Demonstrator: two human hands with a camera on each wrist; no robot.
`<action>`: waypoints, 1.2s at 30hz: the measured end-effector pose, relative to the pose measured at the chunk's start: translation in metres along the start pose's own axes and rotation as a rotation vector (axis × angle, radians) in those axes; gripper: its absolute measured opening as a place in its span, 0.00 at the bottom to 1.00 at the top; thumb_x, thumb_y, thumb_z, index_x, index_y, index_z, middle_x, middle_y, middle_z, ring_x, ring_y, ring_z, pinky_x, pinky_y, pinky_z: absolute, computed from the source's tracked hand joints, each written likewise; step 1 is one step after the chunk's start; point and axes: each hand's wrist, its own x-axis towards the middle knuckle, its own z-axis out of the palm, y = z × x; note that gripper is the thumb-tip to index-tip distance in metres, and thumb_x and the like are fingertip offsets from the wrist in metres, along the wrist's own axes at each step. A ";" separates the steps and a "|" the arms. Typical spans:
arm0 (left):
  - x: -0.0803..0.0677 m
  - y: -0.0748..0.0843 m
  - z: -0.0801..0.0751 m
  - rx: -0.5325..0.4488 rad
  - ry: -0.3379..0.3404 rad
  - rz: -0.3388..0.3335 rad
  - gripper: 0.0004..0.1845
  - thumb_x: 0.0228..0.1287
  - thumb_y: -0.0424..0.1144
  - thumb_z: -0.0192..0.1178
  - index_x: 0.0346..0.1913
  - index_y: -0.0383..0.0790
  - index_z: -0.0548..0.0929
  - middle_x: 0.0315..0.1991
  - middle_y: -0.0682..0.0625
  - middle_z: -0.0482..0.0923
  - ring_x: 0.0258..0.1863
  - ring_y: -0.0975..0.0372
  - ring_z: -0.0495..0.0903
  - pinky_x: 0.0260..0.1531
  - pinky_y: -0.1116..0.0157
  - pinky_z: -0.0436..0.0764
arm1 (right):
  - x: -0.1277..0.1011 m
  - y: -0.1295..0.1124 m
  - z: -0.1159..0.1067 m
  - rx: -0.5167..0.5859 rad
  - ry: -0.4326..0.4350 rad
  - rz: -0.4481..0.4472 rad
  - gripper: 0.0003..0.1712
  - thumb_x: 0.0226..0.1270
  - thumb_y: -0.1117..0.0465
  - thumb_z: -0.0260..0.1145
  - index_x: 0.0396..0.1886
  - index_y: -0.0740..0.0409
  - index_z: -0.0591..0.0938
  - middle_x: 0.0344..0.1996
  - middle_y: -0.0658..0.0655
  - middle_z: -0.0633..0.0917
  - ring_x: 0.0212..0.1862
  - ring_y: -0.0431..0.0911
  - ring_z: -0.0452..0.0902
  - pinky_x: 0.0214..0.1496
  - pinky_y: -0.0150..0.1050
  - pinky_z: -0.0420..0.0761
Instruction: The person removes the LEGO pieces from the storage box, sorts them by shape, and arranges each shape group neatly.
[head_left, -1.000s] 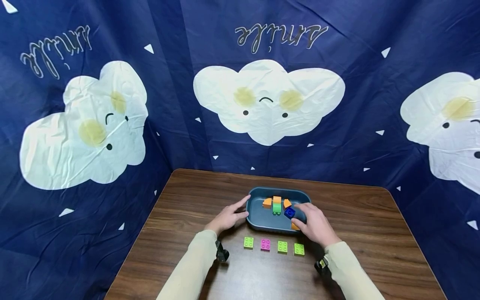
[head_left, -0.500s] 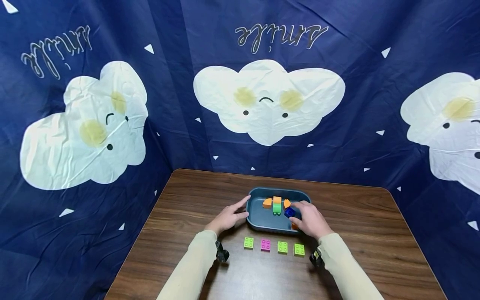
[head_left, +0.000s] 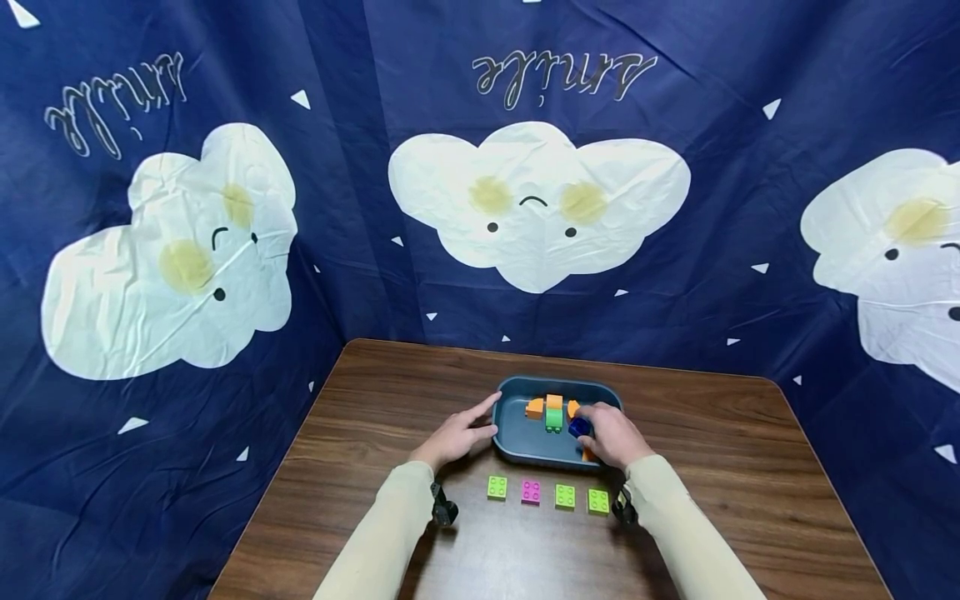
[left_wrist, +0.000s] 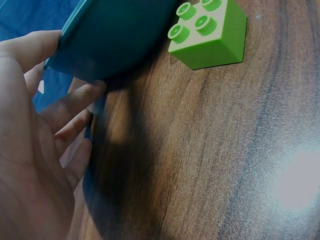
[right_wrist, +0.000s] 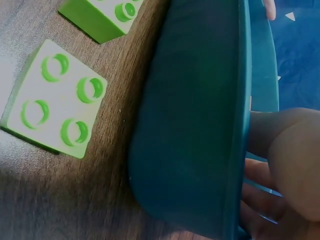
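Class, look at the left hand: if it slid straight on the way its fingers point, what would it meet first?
The left hand points right, at the tray. It would meet the tray's left wall at once; its fingers seem to touch it already. The orange block lies beyond, inside.

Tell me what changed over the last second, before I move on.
The right hand slid left and further into the teal tray, closing round the blue brick, which edged slightly left; whether the grip is firm cannot be told. The left hand stayed resting on the tray's left rim. The orange and green bricks inside and the row of four bricks in front did not move.
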 end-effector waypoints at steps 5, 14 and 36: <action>0.000 0.000 0.000 -0.001 0.001 -0.002 0.35 0.80 0.50 0.58 0.83 0.72 0.58 0.75 0.49 0.73 0.73 0.53 0.73 0.74 0.41 0.66 | 0.005 0.000 0.003 -0.032 -0.037 -0.018 0.24 0.67 0.62 0.78 0.60 0.61 0.85 0.50 0.64 0.86 0.52 0.57 0.84 0.54 0.57 0.86; -0.001 0.000 0.000 0.006 0.005 -0.001 0.35 0.80 0.49 0.59 0.83 0.71 0.58 0.74 0.49 0.74 0.72 0.53 0.74 0.74 0.42 0.66 | 0.010 -0.003 0.002 -0.038 -0.065 -0.034 0.20 0.67 0.64 0.77 0.57 0.60 0.85 0.47 0.64 0.87 0.50 0.57 0.83 0.53 0.58 0.85; 0.000 -0.001 0.000 0.012 0.001 -0.007 0.36 0.80 0.50 0.59 0.83 0.73 0.57 0.76 0.49 0.72 0.73 0.53 0.73 0.74 0.42 0.66 | 0.019 0.000 0.013 -0.084 -0.111 0.001 0.18 0.63 0.69 0.78 0.52 0.60 0.86 0.46 0.61 0.88 0.51 0.57 0.85 0.54 0.55 0.87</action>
